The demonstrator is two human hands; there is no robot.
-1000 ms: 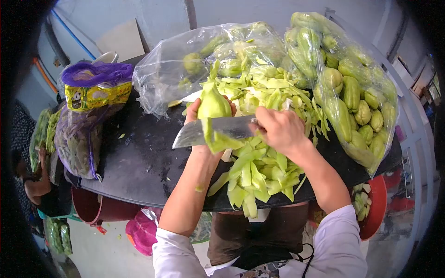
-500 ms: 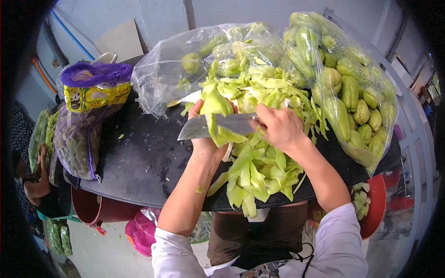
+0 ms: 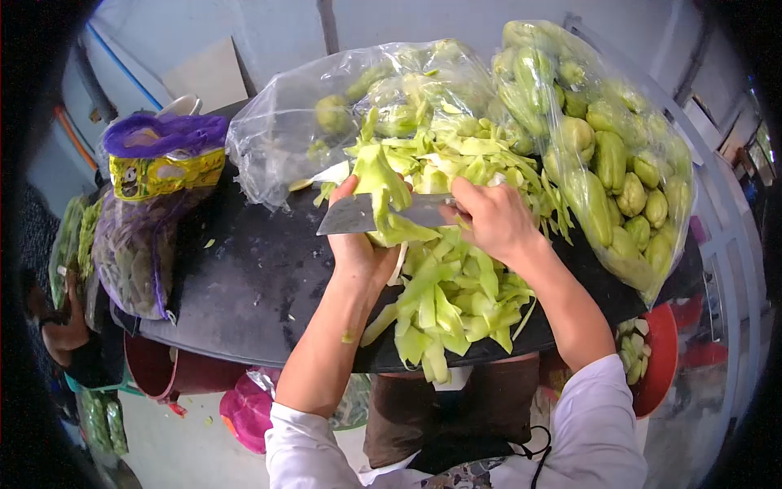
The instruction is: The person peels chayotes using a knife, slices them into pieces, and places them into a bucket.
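My left hand (image 3: 358, 244) is wrapped round a pale green chayote (image 3: 376, 173), partly hidden by the blade and a hanging strip of peel (image 3: 405, 229). My right hand (image 3: 497, 216) is closed on the handle of a wide knife (image 3: 350, 215), whose blade lies across the chayote and points left. Behind and below the hands, a heap of green peelings (image 3: 456, 297) spreads over the black table (image 3: 236, 277) and hangs past its front edge.
A clear bag of chayotes (image 3: 631, 171) stands at right, another plastic bag (image 3: 281, 114) behind. At left is a purple net bag (image 3: 138, 244). Below are a red bucket (image 3: 661, 359) with pale pieces and a dark red tub (image 3: 183, 371). A person's arm (image 3: 69, 326) shows at far left.
The knife has moved slightly along the chayote, and the peel strip hangs lower over the blade. Both hands keep their hold.
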